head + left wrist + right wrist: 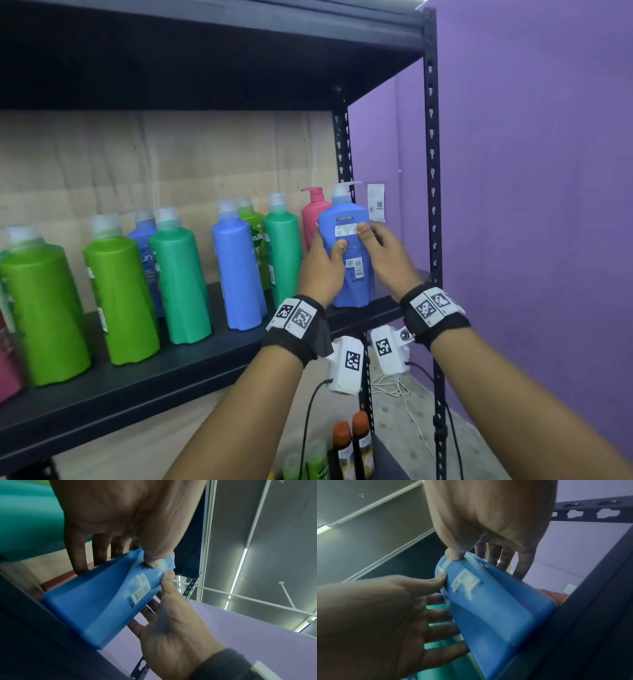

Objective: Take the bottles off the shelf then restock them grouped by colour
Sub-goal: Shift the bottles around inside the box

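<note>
A blue pump bottle (349, 246) stands at the right end of the black shelf (171, 370), its base near the front edge. My left hand (323, 263) grips its left side and my right hand (383, 253) its right side, both thumbs on the back label. The left wrist view has the blue bottle (96, 604) between thumb and fingers of my left hand (120, 561). In the right wrist view my right hand (482, 561) clasps the bottle (491, 612). A pink pump bottle (313, 212) stands just behind. Green (120, 298), teal (180, 281) and blue (238, 270) bottles line the shelf to the left.
The shelf's perforated upright (433, 171) and a purple wall (531, 205) close off the right. The upper shelf board (205, 51) hangs overhead. Orange-capped spray bottles (352, 442) stand on a lower level, and white cables (394, 387) lie on the floor.
</note>
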The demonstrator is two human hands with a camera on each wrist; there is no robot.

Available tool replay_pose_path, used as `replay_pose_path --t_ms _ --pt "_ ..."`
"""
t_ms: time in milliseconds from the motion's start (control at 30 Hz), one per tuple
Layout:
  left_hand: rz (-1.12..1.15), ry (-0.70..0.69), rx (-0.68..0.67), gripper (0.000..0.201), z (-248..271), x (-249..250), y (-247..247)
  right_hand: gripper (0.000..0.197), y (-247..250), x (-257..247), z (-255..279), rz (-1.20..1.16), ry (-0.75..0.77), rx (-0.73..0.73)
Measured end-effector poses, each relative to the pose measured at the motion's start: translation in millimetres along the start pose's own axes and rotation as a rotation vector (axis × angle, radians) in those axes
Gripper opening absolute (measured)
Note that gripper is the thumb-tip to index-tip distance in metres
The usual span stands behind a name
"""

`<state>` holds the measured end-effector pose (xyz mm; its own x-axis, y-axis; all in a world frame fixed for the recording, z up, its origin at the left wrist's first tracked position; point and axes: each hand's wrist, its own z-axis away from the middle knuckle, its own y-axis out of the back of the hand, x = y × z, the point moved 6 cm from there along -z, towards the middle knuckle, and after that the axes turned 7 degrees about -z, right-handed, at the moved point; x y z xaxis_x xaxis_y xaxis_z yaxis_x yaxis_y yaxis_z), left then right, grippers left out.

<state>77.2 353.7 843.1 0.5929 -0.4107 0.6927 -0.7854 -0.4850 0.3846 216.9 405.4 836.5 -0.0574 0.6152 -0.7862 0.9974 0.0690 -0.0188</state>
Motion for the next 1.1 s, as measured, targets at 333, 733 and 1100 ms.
replay_pose_path --t_ms 333,733,1100 --pt "-0.092 0.158 0.023 0.040 -34.8 -18.0 -18.9 0.049 -8.8 26.6 -31.6 0.200 -0.086 -0.041" --pt "-0.165 0.181 0.034 0.040 -35.0 -19.3 -18.1 0.046 -4.2 33.2 -36.0 0.270 -0.093 -0.131" --pt "-0.247 0.111 0.035 0.042 0.9 -14.8 -9.5 0.049 -1.5 36.1 -19.0 0.430 -0.009 -0.064"
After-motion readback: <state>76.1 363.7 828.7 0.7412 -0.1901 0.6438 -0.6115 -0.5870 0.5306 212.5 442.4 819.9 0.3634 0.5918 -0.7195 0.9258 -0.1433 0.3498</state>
